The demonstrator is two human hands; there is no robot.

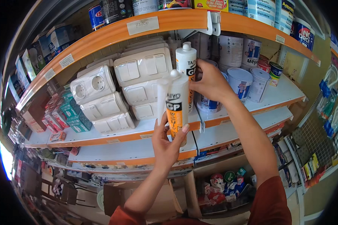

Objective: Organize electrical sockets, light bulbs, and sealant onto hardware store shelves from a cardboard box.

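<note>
My left hand grips a white and orange sealant cartridge upright by its lower half, in front of the shelf edge. A translucent plastic nozzle lies along the left side of that cartridge. A second, similar sealant cartridge stands upright just behind and above the first. My right hand pinches its right side between thumb and fingers. The front cartridge hides much of its lower part; I cannot tell whether its base touches the shelf. Packaged white wall switches are stacked left of the cartridges.
Paint cans stand to the right on the white metal shelf. An orange shelf edge runs above my hands. Packaged wall sockets and small green boxes sit leftward. Below are open cardboard boxes, one holding assorted packages.
</note>
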